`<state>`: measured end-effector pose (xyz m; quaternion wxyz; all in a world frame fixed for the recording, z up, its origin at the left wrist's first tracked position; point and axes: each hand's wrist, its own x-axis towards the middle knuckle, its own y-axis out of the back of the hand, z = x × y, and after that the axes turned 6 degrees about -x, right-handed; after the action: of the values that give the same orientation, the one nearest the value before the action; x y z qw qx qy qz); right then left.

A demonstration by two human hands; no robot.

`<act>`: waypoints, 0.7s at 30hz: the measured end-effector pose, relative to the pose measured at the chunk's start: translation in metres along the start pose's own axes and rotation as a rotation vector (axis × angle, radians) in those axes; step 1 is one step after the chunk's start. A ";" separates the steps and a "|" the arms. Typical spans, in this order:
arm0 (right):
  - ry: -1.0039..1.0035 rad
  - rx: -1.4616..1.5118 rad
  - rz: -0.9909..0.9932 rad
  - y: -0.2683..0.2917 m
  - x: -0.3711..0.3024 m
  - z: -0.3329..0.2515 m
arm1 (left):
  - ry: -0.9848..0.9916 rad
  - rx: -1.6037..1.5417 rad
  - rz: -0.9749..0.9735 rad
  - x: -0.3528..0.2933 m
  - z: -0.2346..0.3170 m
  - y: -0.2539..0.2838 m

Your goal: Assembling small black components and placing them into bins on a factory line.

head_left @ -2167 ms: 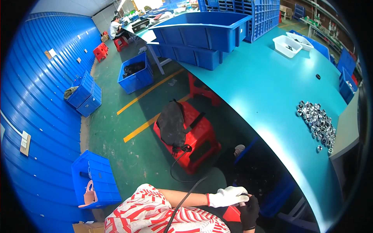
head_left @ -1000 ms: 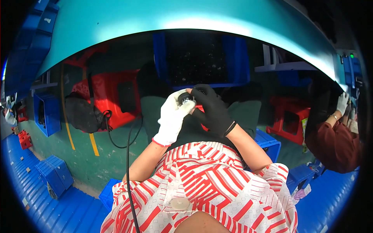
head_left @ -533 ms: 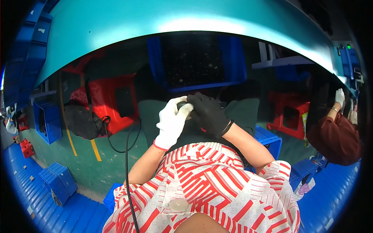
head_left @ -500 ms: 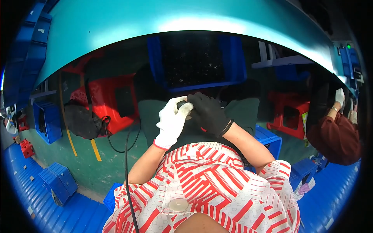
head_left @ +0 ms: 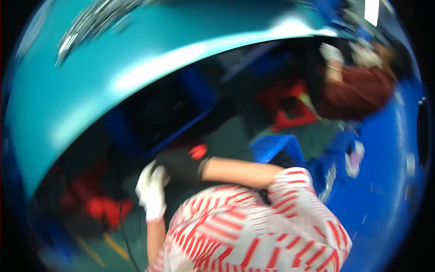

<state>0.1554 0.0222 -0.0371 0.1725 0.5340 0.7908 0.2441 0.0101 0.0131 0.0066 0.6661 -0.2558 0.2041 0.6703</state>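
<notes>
One piece, judged small, light and stiff, is presumed held where the white-gloved left hand point(head_left: 152, 192) and the black-gloved right hand point(head_left: 182, 166) meet; it is lost in blur. Finger spread, pointing direction and long axis cannot be told. An outer-edge hold is judged safest. Beyond, a glossy teal tabletop point(head_left: 68, 97) is seen.

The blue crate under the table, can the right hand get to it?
Probably yes: the black-gloved right hand shows just this side of the blue crate, and nothing seems to stand between them, though the picture is blurry.
</notes>
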 end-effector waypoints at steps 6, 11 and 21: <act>-0.062 -0.068 -0.149 0.022 0.011 -0.003 | -0.175 0.212 -0.032 0.026 -0.027 -0.002; -0.158 -0.076 0.144 0.041 -0.002 -0.021 | -0.196 -0.020 -0.163 0.011 0.009 -0.018; -0.060 -0.416 0.010 0.045 -0.022 0.008 | -0.577 0.481 -0.225 0.053 -0.036 -0.022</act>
<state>0.2021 0.0178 -0.0176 0.3011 0.4980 0.7152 0.3871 0.0352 0.0333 -0.0532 0.8062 0.0859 0.1302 0.5706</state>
